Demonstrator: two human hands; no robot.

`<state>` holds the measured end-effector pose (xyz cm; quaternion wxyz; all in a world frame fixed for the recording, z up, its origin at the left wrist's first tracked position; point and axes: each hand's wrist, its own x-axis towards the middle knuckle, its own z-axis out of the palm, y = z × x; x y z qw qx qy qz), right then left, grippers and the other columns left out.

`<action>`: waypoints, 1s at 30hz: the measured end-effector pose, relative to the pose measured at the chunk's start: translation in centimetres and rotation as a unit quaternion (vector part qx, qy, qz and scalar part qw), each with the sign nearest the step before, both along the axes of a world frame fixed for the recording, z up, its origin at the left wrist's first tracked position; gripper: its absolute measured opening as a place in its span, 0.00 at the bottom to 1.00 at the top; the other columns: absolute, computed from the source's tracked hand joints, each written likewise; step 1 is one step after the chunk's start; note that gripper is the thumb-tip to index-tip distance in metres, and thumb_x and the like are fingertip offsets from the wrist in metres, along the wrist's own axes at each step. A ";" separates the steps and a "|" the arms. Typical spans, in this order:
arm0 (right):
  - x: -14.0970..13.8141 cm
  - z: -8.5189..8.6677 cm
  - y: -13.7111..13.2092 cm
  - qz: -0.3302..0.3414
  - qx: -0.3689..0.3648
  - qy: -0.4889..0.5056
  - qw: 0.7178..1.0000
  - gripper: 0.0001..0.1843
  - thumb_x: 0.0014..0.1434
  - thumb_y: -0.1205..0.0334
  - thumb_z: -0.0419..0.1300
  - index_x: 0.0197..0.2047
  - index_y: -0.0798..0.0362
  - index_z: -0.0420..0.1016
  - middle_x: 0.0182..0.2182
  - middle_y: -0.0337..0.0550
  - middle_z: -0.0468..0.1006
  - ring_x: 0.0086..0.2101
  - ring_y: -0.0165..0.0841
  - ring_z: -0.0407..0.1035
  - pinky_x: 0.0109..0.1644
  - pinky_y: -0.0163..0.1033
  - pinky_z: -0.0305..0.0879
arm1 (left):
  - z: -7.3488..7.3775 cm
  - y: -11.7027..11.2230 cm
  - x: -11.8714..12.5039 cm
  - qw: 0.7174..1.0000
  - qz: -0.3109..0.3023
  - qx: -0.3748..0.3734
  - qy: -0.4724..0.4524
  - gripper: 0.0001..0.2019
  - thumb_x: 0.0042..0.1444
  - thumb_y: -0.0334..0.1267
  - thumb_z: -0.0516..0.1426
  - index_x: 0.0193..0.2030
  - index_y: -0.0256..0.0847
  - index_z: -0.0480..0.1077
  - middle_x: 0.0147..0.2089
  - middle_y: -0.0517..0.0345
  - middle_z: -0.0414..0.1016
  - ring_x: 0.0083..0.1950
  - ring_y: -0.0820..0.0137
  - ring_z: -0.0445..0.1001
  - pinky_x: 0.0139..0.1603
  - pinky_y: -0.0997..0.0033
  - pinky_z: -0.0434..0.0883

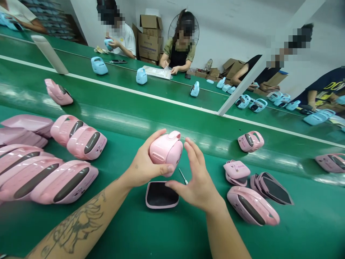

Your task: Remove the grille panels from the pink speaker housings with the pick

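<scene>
My left hand [144, 163] is wrapped around a small pink plastic case [167, 149] with a handle on top, held above the green table. My right hand [198, 180] hovers just right of the case, fingers spread and empty, its fingertips close to the case's side. Below both hands a pink-rimmed panel with a dark face [161, 195] lies flat on the table. A thin white stick [183, 176] lies on the table between the panel and my right hand.
Several pink cases [81, 140] are piled at the left, and more pink cases and dark-faced panels [253, 201] lie at the right. A green conveyor [151, 122] runs across behind. Blue cases [99, 65] and seated workers line the far side.
</scene>
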<state>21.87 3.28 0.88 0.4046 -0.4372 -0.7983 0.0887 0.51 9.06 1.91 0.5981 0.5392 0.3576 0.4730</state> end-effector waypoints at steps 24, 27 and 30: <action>-1.2 -1.1 0.0 -0.054 0.271 -0.074 0.958 0.42 0.69 0.53 0.68 0.79 0.49 0.59 0.65 0.56 0.80 0.68 0.49 0.72 0.74 0.60 0.67 | 1.1 -1.5 -1.5 0.996 -0.043 0.083 -0.002 0.56 0.33 0.42 0.84 0.72 0.51 0.70 0.70 0.42 0.77 0.64 0.43 0.81 0.60 0.53 0.81; -1.2 -1.0 -0.1 -0.028 0.236 -0.065 0.969 0.50 0.68 0.52 0.69 0.84 0.52 0.50 0.71 0.61 0.72 0.72 0.52 0.66 0.73 0.63 0.70 | 1.5 -1.6 -1.2 0.997 -0.076 0.023 -0.018 0.56 0.37 0.41 0.83 0.73 0.51 0.66 0.73 0.40 0.74 0.67 0.40 0.79 0.62 0.49 0.81; -1.3 -0.6 -0.1 -0.007 0.209 -0.065 0.976 0.57 0.65 0.52 0.72 0.85 0.54 0.44 0.73 0.65 0.69 0.74 0.55 0.64 0.71 0.66 0.72 | 1.8 -1.4 -1.0 0.996 -0.087 -0.006 -0.021 0.53 0.39 0.40 0.82 0.72 0.49 0.65 0.74 0.38 0.73 0.69 0.38 0.77 0.64 0.45 0.79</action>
